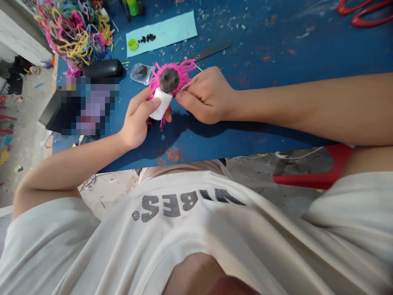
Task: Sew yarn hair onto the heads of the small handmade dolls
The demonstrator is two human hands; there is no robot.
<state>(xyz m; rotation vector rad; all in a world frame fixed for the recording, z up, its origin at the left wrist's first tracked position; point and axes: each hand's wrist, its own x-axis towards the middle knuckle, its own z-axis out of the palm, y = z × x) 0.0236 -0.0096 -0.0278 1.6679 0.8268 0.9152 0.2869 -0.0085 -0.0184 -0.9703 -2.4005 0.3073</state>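
My left hand (pixel 138 116) grips a small doll (pixel 169 80) with a dark grey clay face, bright pink yarn around it and a white body under my thumb. Close by on the doll's right, my right hand (pixel 211 98) is closed, its thumb and fingertips pinched beside the yarn. A thin pale tip shows above its knuckles; what the fingers hold is too small to make out. Behind the doll lies a clear plastic bag (pixel 141 73) with a dark lump in it. A flat metal blade (pixel 213 51) rests just beyond the right hand.
A light blue strip (pixel 175 32) carries a green cap (pixel 133 44) and several black beads (pixel 148 38). Tangled colourful yarn (pixel 76 32) heaps at the back left, near a black case (pixel 103 68). Red-handled scissors (pixel 368 18) lie far right on the blue table (pixel 276 49).
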